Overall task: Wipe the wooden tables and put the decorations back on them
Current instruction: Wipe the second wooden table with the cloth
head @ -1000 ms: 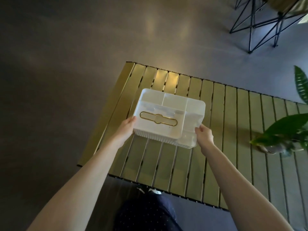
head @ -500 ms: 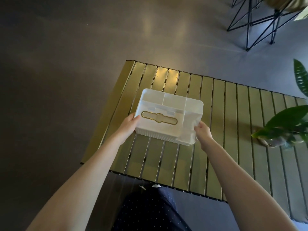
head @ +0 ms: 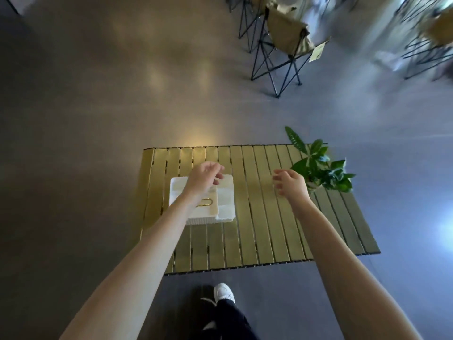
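Slatted table (head: 269,217) bears white organizer (head: 225,207), unlabeled.

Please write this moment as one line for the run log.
white organizer box: resting on slatted table | left hand: open, above box | right hand: open, holding nothing | potted plant: on table

White organiser box (head: 221,204), gold handle, upright on slatted wooden table (head: 269,229), left part; potted plant (head: 318,170) probably at far-right corner.
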Demonstrator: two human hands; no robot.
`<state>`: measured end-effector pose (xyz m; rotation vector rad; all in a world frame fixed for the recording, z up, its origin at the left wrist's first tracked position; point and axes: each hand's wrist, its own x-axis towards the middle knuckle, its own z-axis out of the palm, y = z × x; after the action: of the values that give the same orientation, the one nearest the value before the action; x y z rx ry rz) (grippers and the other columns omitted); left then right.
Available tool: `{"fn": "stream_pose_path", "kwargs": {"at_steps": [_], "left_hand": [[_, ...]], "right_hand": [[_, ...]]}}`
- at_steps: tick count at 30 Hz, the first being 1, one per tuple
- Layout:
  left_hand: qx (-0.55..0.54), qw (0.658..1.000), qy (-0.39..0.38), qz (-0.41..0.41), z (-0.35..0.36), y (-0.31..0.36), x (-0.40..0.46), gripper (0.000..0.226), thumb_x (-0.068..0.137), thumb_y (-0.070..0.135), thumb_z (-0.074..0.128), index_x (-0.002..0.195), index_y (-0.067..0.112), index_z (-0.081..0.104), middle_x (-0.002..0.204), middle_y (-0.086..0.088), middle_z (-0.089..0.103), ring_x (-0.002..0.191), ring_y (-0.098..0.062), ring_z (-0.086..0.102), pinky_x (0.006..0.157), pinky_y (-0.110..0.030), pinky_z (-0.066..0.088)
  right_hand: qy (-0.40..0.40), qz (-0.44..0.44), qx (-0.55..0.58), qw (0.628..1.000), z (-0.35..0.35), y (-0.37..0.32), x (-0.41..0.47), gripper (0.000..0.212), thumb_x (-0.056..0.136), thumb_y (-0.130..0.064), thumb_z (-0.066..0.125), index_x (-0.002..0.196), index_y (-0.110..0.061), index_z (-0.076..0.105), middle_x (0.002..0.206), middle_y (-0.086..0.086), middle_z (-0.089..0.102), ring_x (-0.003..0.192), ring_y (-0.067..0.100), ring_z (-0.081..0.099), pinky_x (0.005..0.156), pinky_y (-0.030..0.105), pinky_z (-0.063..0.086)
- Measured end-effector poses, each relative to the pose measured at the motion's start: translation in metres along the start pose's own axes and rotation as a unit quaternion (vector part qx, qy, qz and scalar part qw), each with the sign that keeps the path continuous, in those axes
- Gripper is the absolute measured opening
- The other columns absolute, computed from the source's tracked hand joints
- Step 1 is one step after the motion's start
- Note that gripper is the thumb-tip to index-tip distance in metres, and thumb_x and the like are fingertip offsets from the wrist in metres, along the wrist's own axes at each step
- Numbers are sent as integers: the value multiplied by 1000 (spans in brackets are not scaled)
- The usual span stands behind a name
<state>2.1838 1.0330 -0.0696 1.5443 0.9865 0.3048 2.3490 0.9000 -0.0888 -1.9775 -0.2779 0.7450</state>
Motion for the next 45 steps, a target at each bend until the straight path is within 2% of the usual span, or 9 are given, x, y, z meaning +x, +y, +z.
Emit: {"fn": "stream_pose_path", "kwargs": {"at_steps": [8,13,21,27,31,35,37,42,45], "left_hand": [[47,977,-173,114,120,119,-62,27,99,21,38,94,7,60,77,-2,62,65,-11,56,56,-15,45],[88,923,-355,120,240,171,-131,29,100,18,36,80,12,55,72,-2,59,58,-12,50,48,-18,35],[147,809,-532,202,428,202,-301,25,95,14,40,77,13,58,72,-3,60,58,-15,51,53,-21,34],[98,705,-656,249,539,181,-497,19,94,12,45,85,9,61,75,-7,62,64,-17,54,61,-24,41],[100,647,-718,237,571,149,-606,19,95,11,42,93,5,60,72,-5,59,60,-14,51,57,-21,40],[112,586,-769,230,583,121,-685,23,96,10,40,84,8,60,70,-5,59,58,-13,51,56,-20,40],[132,529,-805,235,588,104,-734,25,96,10,40,82,11,61,70,-5,60,60,-12,53,58,-20,42],[146,406,-875,217,572,71,-826,25,95,8,40,81,10,60,69,-5,58,58,-12,51,53,-17,40],[167,308,-914,205,549,39,-874,25,94,6,40,78,11,59,66,-4,57,55,-11,49,51,-18,37]], "right_hand": [[185,-28,89,978,-167,-12,-87,22,90,-19,49,75,-25,65,78,0,67,68,15,57,64,26,41],[323,-15,121,938,-289,23,-178,21,92,-14,45,86,-15,65,76,1,63,62,13,54,58,22,38],[524,43,112,843,-447,124,-363,28,96,-15,39,100,-8,66,88,8,64,67,13,55,59,22,39],[676,107,97,722,-520,210,-559,29,98,-19,37,101,-12,65,93,5,65,80,18,56,67,28,42],[749,143,134,633,-522,257,-661,28,99,-22,38,99,-14,65,91,1,65,85,17,59,75,29,45],[801,183,156,549,-503,286,-731,27,99,-25,37,95,-21,64,89,-3,66,85,12,60,79,29,48],[839,207,168,475,-483,299,-771,28,100,-25,37,97,-20,64,90,-3,65,85,12,60,79,27,48],[893,228,185,342,-419,316,-835,26,97,-21,41,95,-14,67,84,1,66,84,17,61,73,28,47],[917,254,173,254,-366,317,-865,24,94,-20,44,90,-19,68,78,-1,67,77,15,61,71,31,48]]}}
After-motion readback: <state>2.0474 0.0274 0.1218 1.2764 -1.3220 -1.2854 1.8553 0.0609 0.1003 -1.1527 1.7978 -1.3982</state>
